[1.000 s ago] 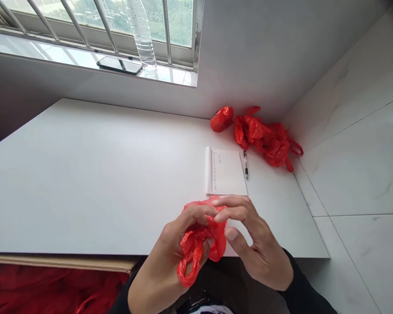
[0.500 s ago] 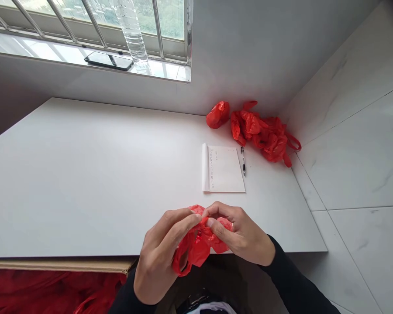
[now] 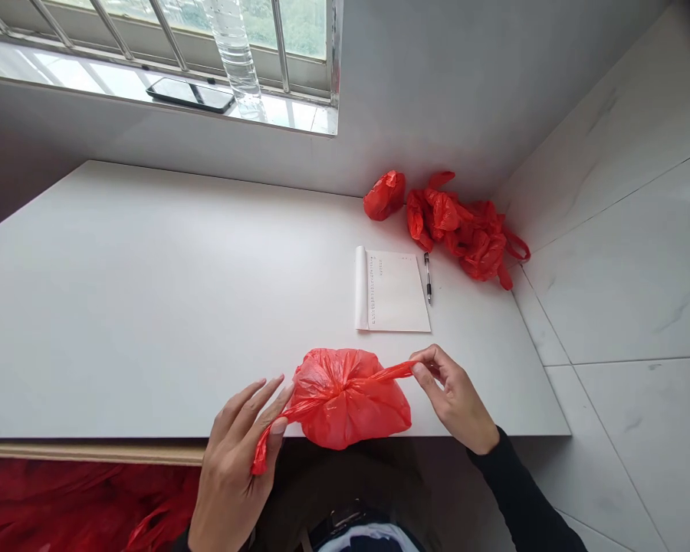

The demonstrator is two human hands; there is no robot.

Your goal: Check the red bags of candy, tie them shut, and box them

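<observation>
A filled red plastic bag (image 3: 350,414) sits at the front edge of the white table, its top twisted together in a knot at the middle. My left hand (image 3: 235,452) pinches one handle of the bag between thumb and index finger, the other fingers stretched out; the handle's loose end hangs below the thumb. On the other side, my right hand (image 3: 454,395) grips the second handle between thumb and fingertips. Both handles are drawn out sideways from the knot. What the bag contains is hidden.
On the white table (image 3: 178,307) lie an open notepad (image 3: 399,295) and a pen (image 3: 428,278). Crumpled red bags (image 3: 465,234) and a red bundle (image 3: 385,196) rest against the wall. A box of red bags (image 3: 80,502) stands below left. The sill holds a phone (image 3: 191,94) and a bottle (image 3: 235,57).
My hands have moved apart from close together, pulling the two handles outward. The bag's knotted top and full body now show between them.
</observation>
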